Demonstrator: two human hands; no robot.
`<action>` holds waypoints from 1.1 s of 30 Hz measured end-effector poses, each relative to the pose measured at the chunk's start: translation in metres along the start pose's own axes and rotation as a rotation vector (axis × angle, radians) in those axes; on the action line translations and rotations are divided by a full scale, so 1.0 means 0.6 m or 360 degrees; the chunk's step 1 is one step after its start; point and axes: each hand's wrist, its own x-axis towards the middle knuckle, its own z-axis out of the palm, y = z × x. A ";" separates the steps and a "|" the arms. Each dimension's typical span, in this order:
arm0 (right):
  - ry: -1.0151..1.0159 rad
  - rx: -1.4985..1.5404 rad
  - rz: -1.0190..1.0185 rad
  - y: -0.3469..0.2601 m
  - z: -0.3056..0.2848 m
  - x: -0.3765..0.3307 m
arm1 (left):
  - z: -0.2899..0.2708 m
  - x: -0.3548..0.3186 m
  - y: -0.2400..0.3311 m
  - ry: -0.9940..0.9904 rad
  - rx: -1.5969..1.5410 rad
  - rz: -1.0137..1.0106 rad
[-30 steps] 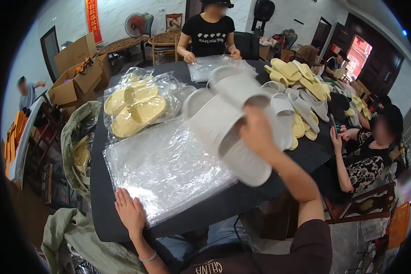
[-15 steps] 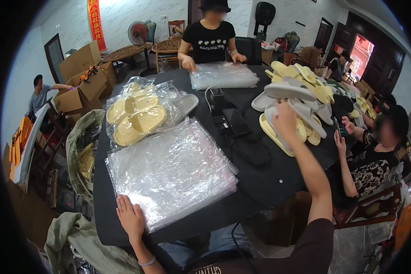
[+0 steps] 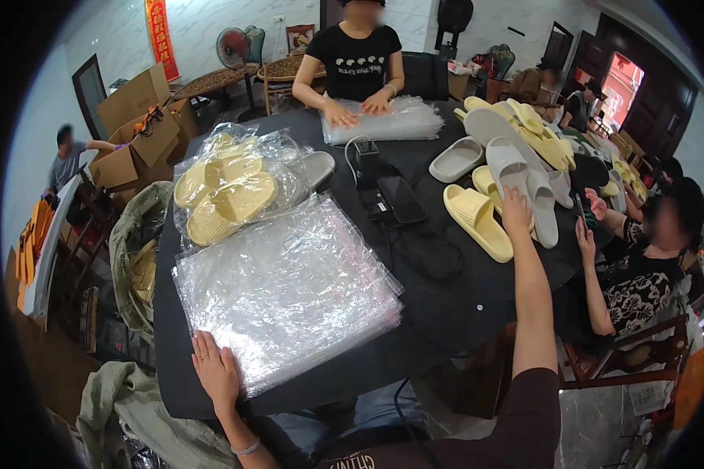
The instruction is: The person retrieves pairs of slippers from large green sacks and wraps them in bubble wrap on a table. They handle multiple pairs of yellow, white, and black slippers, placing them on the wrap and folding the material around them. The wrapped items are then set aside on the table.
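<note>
On the right side of the dark surface (image 3: pixel 438 320), the right hand (image 3: pixel 516 209) is at the near end of a grey slipper (image 3: pixel 508 162).
The slipper extends away from the person beyond this hand; a yellow slipper (image 3: pixel 477 223) lies just to its left, another grey slipper (image 3: pixel 544 211) just to its right. Whether it grips or merely touches, I cannot tell. Well apart, the left hand (image 3: pixel 217 374) lies flat at the near-left edge of stacked clear bags (image 3: pixel 289 289).

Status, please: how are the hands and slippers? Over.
Left hand flat at left edge of clear plastic bags. Right hand at grey open-toed slippers; grip unclear. Black rectangular phone between bags and slippers.
</note>
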 end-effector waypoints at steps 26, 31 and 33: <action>0.0303 0.1533 -0.1920 -0.769 -0.316 -0.438 | 0.001 -0.004 -0.012 0.0171 -0.0112 -0.0019; -0.0093 0.1704 -0.1876 -0.800 -0.214 -0.462 | 0.013 -0.012 -0.015 0.0254 -0.0206 -0.0025; -0.0096 0.1632 -0.1945 -0.795 -0.221 -0.464 | 0.013 -0.017 -0.014 0.0373 -0.0329 -0.0053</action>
